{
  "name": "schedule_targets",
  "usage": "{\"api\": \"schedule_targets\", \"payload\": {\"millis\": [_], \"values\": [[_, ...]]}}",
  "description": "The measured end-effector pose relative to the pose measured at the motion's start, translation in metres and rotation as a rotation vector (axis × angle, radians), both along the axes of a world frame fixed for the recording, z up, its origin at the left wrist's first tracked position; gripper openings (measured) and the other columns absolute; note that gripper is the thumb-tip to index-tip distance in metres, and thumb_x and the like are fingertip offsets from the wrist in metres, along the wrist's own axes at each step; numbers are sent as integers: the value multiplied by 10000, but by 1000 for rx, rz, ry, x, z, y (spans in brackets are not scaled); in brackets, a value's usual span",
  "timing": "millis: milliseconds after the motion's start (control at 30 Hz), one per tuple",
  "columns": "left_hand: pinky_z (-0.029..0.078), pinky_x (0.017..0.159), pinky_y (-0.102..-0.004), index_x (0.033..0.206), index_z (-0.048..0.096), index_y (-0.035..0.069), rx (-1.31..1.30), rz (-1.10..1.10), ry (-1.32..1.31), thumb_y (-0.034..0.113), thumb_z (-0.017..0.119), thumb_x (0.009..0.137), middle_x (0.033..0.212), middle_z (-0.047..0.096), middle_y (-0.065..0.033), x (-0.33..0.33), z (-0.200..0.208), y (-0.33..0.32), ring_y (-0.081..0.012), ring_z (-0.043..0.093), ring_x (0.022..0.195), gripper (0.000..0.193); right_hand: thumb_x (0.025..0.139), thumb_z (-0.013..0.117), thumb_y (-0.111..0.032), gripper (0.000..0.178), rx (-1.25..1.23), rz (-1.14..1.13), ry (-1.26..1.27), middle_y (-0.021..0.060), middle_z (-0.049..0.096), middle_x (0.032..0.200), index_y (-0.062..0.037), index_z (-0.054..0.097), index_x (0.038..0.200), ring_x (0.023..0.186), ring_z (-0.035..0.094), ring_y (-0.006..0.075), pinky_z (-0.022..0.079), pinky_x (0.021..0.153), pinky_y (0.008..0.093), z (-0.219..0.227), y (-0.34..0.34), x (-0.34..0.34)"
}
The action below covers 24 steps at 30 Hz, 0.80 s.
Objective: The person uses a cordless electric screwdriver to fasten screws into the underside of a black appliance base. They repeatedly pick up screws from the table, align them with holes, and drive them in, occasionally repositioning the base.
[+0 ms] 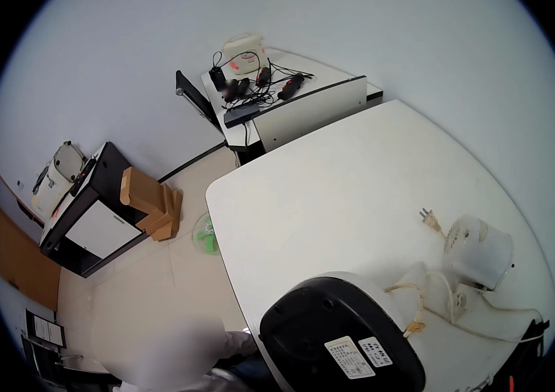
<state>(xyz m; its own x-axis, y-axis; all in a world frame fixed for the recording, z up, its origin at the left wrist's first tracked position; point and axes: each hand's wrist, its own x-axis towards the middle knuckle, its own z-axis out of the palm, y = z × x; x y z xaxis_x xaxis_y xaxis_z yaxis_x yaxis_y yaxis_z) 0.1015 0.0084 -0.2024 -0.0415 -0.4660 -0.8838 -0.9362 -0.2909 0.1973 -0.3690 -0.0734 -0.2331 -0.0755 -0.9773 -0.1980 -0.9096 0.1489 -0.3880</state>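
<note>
Neither my left hand nor my right hand shows in the head view. A white appliance that looks like an electric fan without its blades lies on its side on the white table [303, 196]. Its black base [317, 326], with two white labels on the underside, is turned toward me at the near edge. Farther right is the white rounded motor housing [480, 255], with vent slots at one end. A yellowed cord [415, 313] loops over the body, and a two-pin plug [430, 221] rests on the tabletop beside the housing.
A blurred person in light clothing [225, 379] is at the lower left. Behind the table, a desk [310, 117] holds tangled black cables and a cream case [243, 53]. Cardboard boxes [153, 202] stand by a dark cabinet [98, 222]; a round green-and-clear object [207, 234] lies on the floor.
</note>
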Motion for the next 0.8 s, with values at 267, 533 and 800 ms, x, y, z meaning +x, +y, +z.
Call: {"api": "schedule_targets", "payload": {"millis": [267,533,800], "values": [[479,838,-457,1168,573,76,-43,2,-36,403,547,814,1065,624,-211,-9,-9,-10,-358,599,994,483,817,593,-125,506,-10,-16,-25,142,626,1014,-129,450,1303,877,623,262,492,783,354,-11,24,4],[478,836,-461,1179,566,78,-89,7,-41,411,538,826,1073,620,-213,6,-16,29,-359,599,993,486,822,594,-124,523,33,-33,-18,139,629,1018,-141,439,1321,878,626,259,492,779,353,-15,69,-11],[477,834,-465,1189,558,80,-138,30,-76,419,529,838,1081,617,-215,21,-20,68,-360,599,991,489,828,594,-123,539,103,-50,-17,137,632,1022,-152,428,1340,879,628,256,493,776,352,-9,147,-19]]}}
